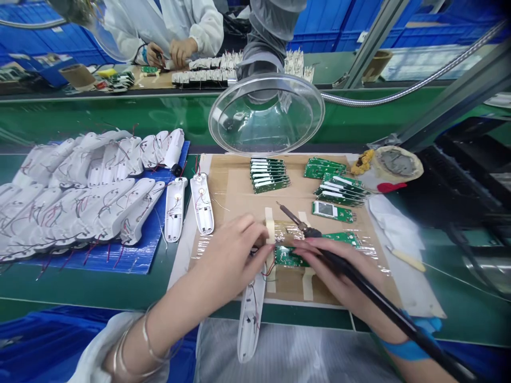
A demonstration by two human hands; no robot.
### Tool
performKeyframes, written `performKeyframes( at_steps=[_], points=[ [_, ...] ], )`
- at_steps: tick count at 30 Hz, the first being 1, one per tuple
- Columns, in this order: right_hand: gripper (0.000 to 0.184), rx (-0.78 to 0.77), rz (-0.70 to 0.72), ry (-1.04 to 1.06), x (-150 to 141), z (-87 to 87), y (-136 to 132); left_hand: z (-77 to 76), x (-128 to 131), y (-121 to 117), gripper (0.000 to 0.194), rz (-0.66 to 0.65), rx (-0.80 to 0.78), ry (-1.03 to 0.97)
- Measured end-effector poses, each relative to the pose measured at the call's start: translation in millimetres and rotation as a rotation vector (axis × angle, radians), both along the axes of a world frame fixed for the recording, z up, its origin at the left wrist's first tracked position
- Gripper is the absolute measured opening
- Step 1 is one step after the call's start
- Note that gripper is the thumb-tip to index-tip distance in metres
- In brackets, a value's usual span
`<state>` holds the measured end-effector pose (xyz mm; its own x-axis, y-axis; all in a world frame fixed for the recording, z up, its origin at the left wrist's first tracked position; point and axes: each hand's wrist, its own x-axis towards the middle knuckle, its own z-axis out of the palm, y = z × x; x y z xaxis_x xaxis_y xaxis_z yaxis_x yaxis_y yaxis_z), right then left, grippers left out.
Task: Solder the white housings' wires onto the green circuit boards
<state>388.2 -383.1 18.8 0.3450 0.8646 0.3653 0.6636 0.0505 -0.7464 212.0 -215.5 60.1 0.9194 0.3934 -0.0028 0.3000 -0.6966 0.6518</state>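
My left hand (pixel 233 255) is pinched on thin wires beside a green circuit board (pixel 293 258) lying on the brown cardboard mat (pixel 239 189). My right hand (pixel 339 266) grips a black soldering iron (pixel 303 226) whose tip points up and away from the board. A white plastic housing (pixel 250 314) lies below my left hand, its red and black wires running up to the board. Strips of tape cross the mat near the board.
Two open white housings (pixel 189 205) lie left of the mat, and several more are piled on a blue sheet (pixel 120 258). Stacks of green boards (pixel 269 174) sit behind. A round magnifier (pixel 266 114) hangs above. Another person's hands (pixel 170 53) work across the bench.
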Motion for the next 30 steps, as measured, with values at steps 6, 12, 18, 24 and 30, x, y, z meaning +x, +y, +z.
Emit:
performKeyframes(
  at_steps=[6, 12, 18, 24, 30],
  points=[
    [0.051, -0.050, 0.070, -0.154, 2, -19.5, 6, 7.4, -7, -24, 0.014, -0.162, 0.422, 0.067],
    [0.050, -0.052, 0.065, -0.194, -2, -10.7, 4, -11.4, -4, -42, 0.016, -0.351, 0.587, -0.137],
    [0.049, -0.049, 0.075, -0.143, -3, -3.7, 6, -6.3, -22, -50, 0.020, -0.368, 0.808, -0.046],
    [0.037, 0.112, -0.113, -0.119, 1, 3.6, -2, -27.3, -17, -16, 0.020, -0.061, 0.641, -0.223],
    [0.017, 0.341, -0.444, 0.057, 7, -6.1, 3, -50.7, -16, -17, 0.012, 0.047, 0.475, -0.429]
  ],
)
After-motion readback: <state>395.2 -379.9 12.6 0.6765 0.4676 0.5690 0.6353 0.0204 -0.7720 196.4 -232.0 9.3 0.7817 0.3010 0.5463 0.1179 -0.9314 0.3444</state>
